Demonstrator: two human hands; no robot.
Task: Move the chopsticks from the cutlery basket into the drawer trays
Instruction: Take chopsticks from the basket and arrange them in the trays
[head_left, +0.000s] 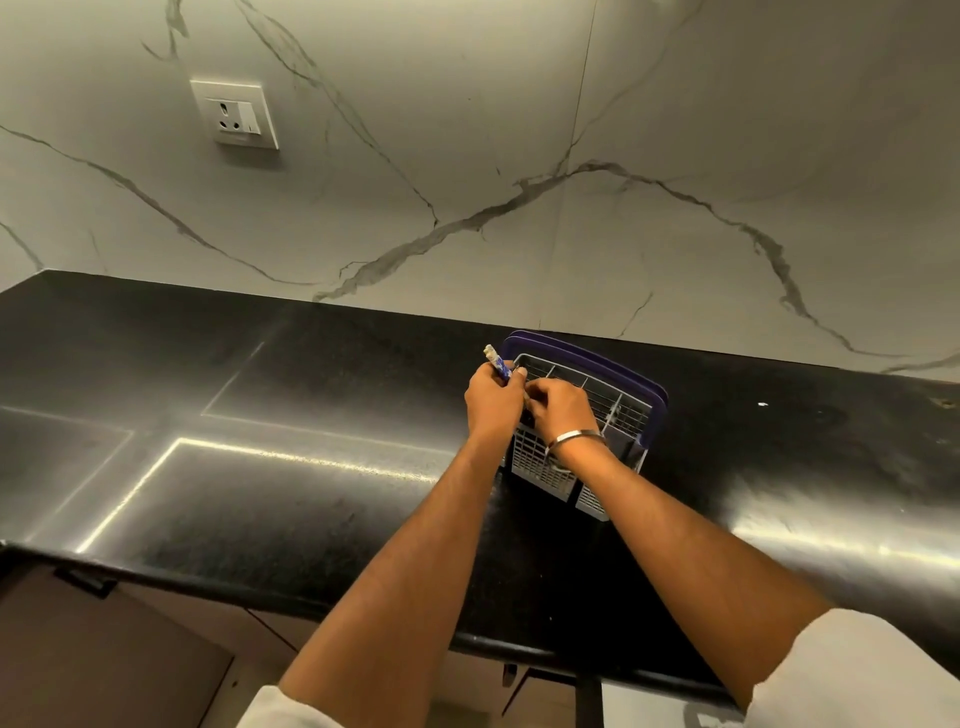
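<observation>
Gripping chopsticks (496, 364) in left hand (493, 402) beside cutlery basket (587, 410).

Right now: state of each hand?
Left hand: grips the chopsticks.
Right hand: fingers curled at the cutlery basket; contents hidden.

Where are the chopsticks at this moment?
In the head view the chopsticks are gripped in the left hand, just left of the cutlery basket, their ends sticking up above the fist.
</observation>
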